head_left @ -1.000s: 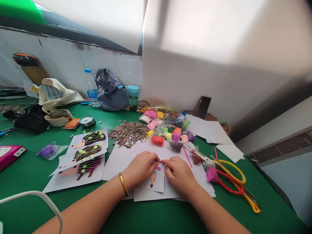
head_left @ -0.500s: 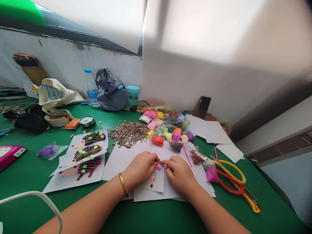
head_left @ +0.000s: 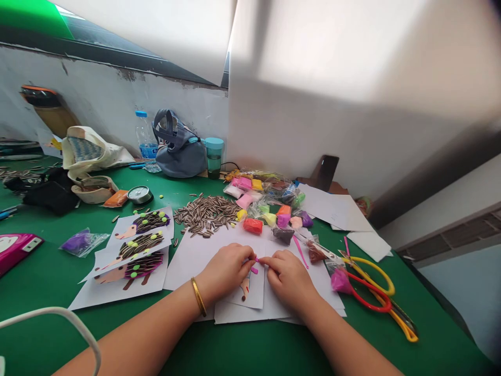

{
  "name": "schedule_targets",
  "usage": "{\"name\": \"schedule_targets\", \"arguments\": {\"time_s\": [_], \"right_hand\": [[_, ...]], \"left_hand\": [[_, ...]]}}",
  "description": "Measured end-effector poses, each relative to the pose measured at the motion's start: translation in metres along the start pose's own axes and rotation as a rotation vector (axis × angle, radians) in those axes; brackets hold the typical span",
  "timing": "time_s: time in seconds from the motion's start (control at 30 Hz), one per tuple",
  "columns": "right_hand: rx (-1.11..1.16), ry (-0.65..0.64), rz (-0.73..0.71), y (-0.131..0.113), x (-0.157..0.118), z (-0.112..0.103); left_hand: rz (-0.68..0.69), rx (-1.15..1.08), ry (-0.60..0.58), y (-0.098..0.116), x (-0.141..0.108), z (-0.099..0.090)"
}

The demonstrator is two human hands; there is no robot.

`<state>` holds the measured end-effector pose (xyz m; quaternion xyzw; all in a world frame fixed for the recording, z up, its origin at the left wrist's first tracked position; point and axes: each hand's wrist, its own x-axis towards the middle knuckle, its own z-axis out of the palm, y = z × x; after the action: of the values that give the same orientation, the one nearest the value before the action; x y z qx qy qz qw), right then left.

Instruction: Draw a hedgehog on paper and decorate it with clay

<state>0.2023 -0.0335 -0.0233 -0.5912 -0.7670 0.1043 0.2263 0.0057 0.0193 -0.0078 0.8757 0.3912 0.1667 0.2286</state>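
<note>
My left hand (head_left: 230, 271) is closed at the fingertips on a small piece of pink clay (head_left: 257, 259), over a white card (head_left: 256, 297). On this card lie another bit of pink clay (head_left: 254, 270) and a small animal face with a dark nose (head_left: 245, 290); my left hand covers part of it. My right hand (head_left: 287, 279) has its index finger extended to the same pink piece, the other fingers curled. White sheets (head_left: 324, 287) lie under the card. A thin pink strip (head_left: 301, 252) rests to the right of my right hand.
Sunflower seeds (head_left: 207, 211) and bagged coloured clay (head_left: 252, 225) lie behind the hands. Hedgehog cards (head_left: 117, 293) are at the left. Scissors (head_left: 371, 303) lie at the right. A bottle (head_left: 147, 149), a blue bag (head_left: 182, 156) and a phone (head_left: 326, 172) stand farther back.
</note>
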Motion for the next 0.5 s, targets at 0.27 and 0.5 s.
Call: {"name": "schedule_targets", "arguments": {"time_s": [0.27,0.5], "right_hand": [[-0.018,-0.011,0.016,0.0004,0.0000,-0.0002],[-0.018,-0.004,0.003,0.0012,0.0004,0.0005]], "left_hand": [[-0.003,-0.008,-0.006,-0.0007,0.0006,0.0003],[-0.018,-0.025,0.000,-0.0005,0.0000,0.0002]]}}
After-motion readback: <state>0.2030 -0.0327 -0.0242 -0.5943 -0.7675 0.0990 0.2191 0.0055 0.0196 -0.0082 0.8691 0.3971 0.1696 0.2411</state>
